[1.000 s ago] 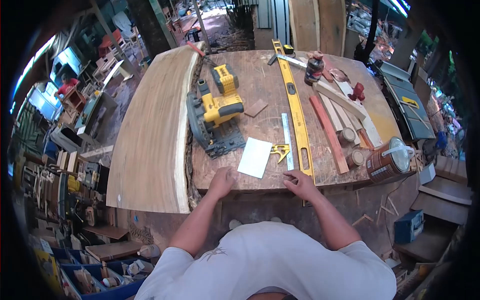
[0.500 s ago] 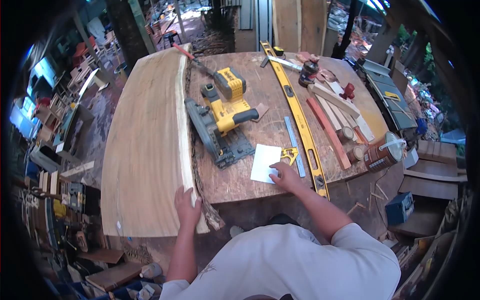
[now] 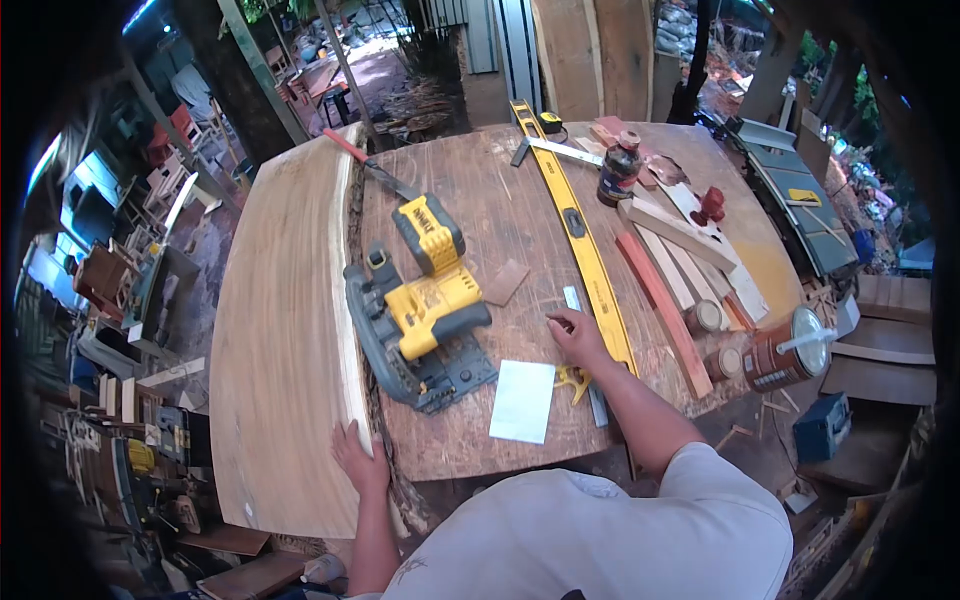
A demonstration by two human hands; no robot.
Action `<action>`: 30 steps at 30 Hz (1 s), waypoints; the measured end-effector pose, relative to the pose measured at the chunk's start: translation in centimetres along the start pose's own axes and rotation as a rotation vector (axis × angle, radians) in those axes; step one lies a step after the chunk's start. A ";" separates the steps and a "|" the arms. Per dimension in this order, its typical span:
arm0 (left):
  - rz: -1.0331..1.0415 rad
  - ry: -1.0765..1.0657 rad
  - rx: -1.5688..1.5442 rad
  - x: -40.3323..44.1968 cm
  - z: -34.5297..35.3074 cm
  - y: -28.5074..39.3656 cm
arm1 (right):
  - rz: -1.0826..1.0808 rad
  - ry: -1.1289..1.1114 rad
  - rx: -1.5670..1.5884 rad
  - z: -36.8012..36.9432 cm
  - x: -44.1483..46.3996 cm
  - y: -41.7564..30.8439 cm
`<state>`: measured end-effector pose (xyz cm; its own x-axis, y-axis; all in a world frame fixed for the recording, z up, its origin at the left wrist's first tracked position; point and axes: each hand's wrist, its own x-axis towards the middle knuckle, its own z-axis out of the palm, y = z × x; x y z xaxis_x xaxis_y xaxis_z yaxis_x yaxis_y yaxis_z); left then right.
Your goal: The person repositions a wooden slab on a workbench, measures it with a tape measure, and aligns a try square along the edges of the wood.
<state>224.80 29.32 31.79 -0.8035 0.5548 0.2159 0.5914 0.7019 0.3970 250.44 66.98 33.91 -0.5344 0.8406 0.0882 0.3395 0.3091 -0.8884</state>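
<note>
We see the left hand (image 3: 361, 462) resting spread on the slab (image 3: 280, 330) at the left of the surface (image 3: 490, 215), presumably for support; apart, the right hand (image 3: 580, 338) curls above the square (image 3: 574, 382), grip unclear. The saw (image 3: 432, 305) sits baseplate-down, likely for stability.

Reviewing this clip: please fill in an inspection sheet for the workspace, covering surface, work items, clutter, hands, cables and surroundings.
Surface: worktable, wooden top scratched and stained.
Work items: live-edge slab along the left side; circular saw beside it; white sheet near the front edge; combination square, partly hidden.
Clutter: spirit level, dark bottle, wood strips, large can.
Hands: left hand on the slab's edge; right hand near the combination square, fingers bent, nothing visibly held.
Cables: nothing seen on the worktable; elsewhere unclear.
Surroundings: upright boards behind; blue toolbox at right.
</note>
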 end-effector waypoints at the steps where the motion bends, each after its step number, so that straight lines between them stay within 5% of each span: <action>1: -0.024 0.005 0.015 0.1 0.0 0.5 | -0.009 0.018 0.008 -0.3 2.0 0.5; 10: -0.061 -0.002 0.134 0.8 -0.1 2.3 | -0.116 0.238 0.015 -1.4 30.4 6.5; 16: -0.049 -0.005 0.137 0.8 0.4 1.9 | -0.080 0.439 -0.306 -4.0 45.0 7.7; 24: -0.035 -0.032 0.091 2.1 0.4 3.8 | 0.154 0.391 -0.512 -4.7 57.2 11.5; 30: -0.135 -0.119 -0.017 2.8 0.5 3.2 | 0.125 0.478 -0.573 -3.9 62.5 13.2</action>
<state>224.49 33.37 33.24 -0.8611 0.5057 0.0525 0.4765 0.7667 0.4303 224.52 125.32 29.41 -0.1159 0.9456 0.3039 0.7943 0.2719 -0.5432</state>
